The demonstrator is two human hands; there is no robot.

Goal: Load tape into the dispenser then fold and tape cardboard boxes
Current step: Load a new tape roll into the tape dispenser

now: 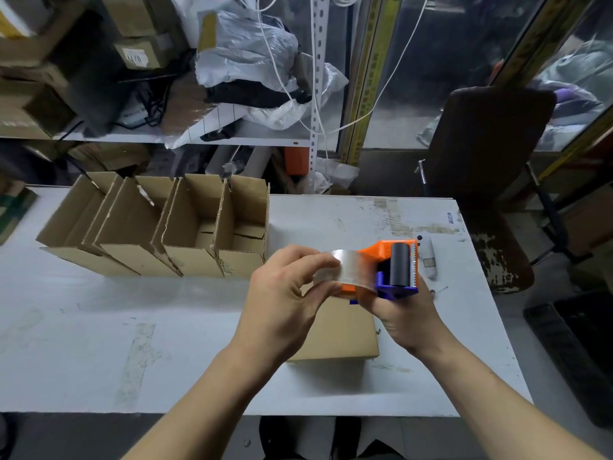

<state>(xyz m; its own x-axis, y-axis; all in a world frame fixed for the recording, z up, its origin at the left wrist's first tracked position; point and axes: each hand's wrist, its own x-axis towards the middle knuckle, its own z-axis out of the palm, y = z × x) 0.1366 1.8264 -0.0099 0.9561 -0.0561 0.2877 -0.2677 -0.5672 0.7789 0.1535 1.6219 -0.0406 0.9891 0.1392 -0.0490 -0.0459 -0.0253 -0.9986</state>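
Midway over the white table (99, 327), a right hand (403, 313) grips the orange-and-blue plastic dispenser (388, 270) from beneath, its long axis running left to right, toothed blade and black roller at the far right. Nearer the roll, the left hand (285, 300) pinches the glossy clear tape (335, 268), apparently threading it rollerward. Corrugated open boxes (159, 230) wait behind, a flat carton (335, 330) below.
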